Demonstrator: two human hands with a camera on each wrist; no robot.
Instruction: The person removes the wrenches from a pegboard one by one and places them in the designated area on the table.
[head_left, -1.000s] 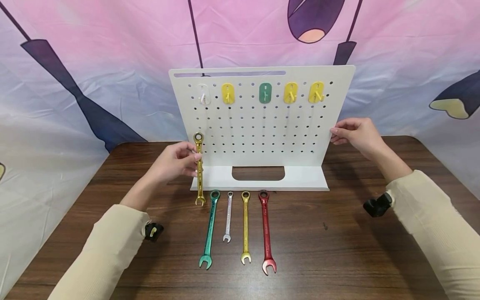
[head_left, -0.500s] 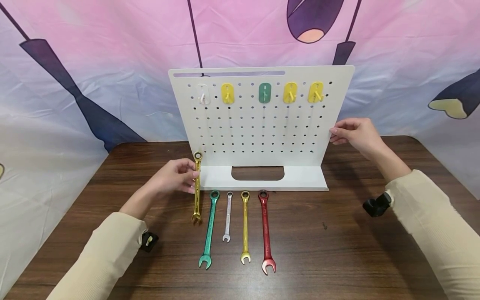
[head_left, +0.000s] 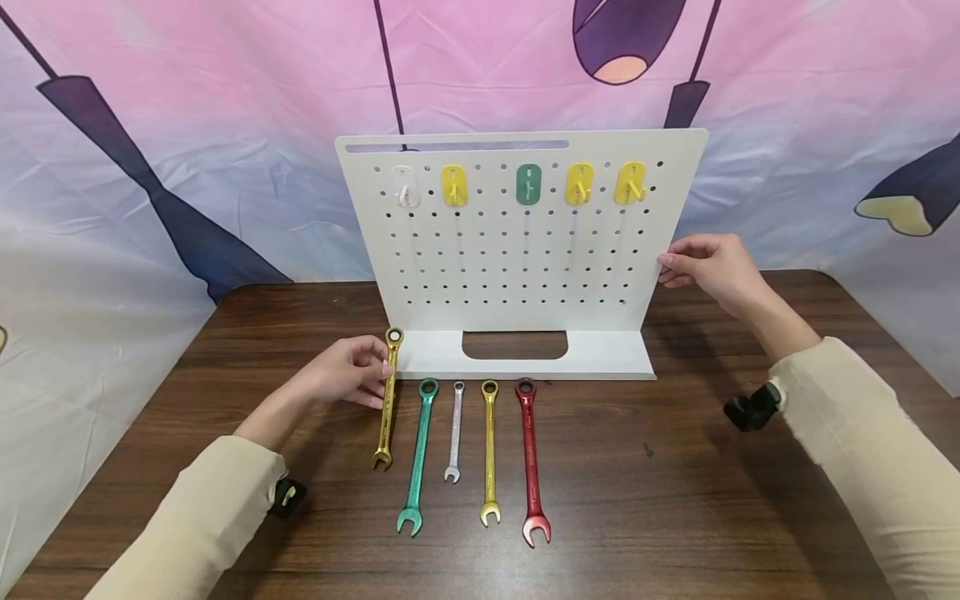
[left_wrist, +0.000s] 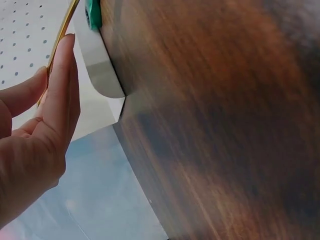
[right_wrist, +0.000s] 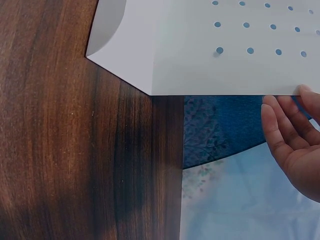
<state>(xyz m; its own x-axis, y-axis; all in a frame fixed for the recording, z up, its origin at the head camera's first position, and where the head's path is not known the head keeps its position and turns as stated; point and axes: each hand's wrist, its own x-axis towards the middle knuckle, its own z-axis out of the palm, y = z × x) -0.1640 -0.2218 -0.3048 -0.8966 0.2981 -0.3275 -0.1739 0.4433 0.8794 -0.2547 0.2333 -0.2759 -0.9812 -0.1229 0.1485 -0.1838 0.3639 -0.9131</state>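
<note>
My left hand (head_left: 345,372) pinches a gold combination wrench (head_left: 387,408) between thumb and fingers, its ring end up near the left front corner of a white pegboard stand (head_left: 517,317) and its open end low over the table. The left wrist view shows thumb and fingertips meeting on the gold shank (left_wrist: 60,32). On the far side, my right hand (head_left: 708,262) grips the pegboard's right edge, the thumb on the front face. A green wrench (head_left: 417,458), a small silver wrench (head_left: 455,433), a yellow-gold wrench (head_left: 490,454) and a red wrench (head_left: 532,462) lie in a row before the stand.
Along the pegboard's top sit a white hook (head_left: 406,188), a yellow hook (head_left: 453,186), a green hook (head_left: 528,184) and two more yellow hooks, all bare. The brown wooden table (head_left: 637,517) backs onto a printed cloth (head_left: 285,125).
The left hand has come down and toward the front with the gold wrench, from before the pegboard's lower left to left of the green wrench. The right hand has stayed on the edge.
</note>
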